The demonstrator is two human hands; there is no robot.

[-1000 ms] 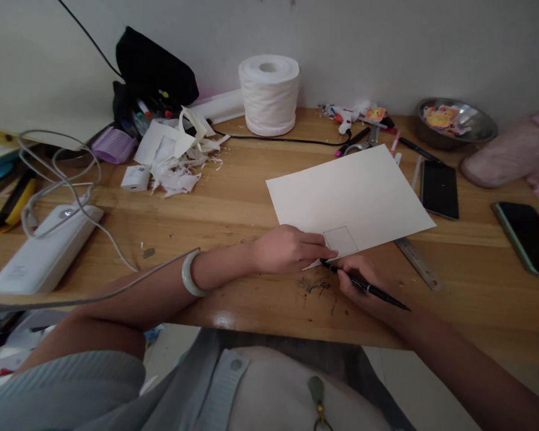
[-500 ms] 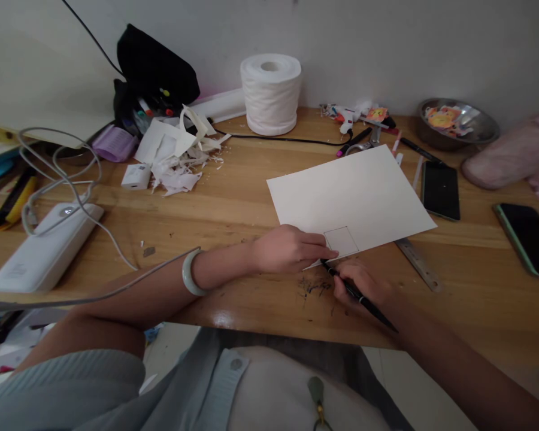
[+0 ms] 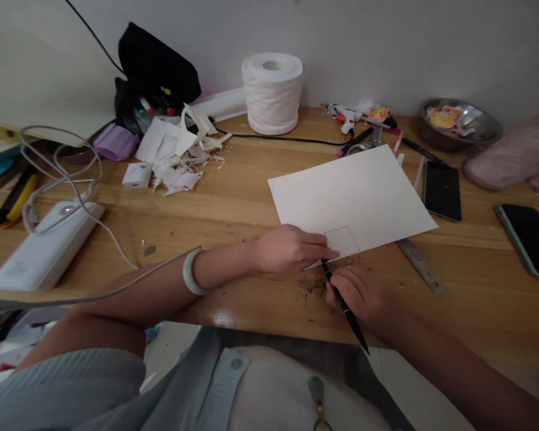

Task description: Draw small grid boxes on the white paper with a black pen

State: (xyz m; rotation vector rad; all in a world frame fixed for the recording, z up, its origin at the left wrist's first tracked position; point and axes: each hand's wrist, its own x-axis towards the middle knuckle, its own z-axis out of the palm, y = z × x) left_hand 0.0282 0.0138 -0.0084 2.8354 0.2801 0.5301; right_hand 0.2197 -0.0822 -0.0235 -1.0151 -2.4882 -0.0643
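Note:
A white sheet of paper (image 3: 363,188) lies slanted on the wooden table, with a square outlined in thin dark lines near its lower edge. My left hand (image 3: 287,248) is closed over the paper's near left corner, its curled fingers gripping that edge beside the square. In my right hand (image 3: 357,293) is a slim black pen (image 3: 348,311), held between thumb and fingers. The pen's upper end touches or nearly touches the paper's edge at my left fingertips; its tapered other end points back toward me. Dark scribbled marks (image 3: 312,287) show on the wood below the paper.
A metal ruler (image 3: 420,266) sticks out from under the paper. Two phones (image 3: 442,190) lie to the right, near a steel bowl (image 3: 460,123) of cutouts. Paper scraps (image 3: 179,158), a toilet roll (image 3: 272,93), a white power bank (image 3: 47,245) and cables are at the back and left.
My right hand has tilted the pen steeper, so its rear end has swung left and down toward me. The left hand and the paper stay put.

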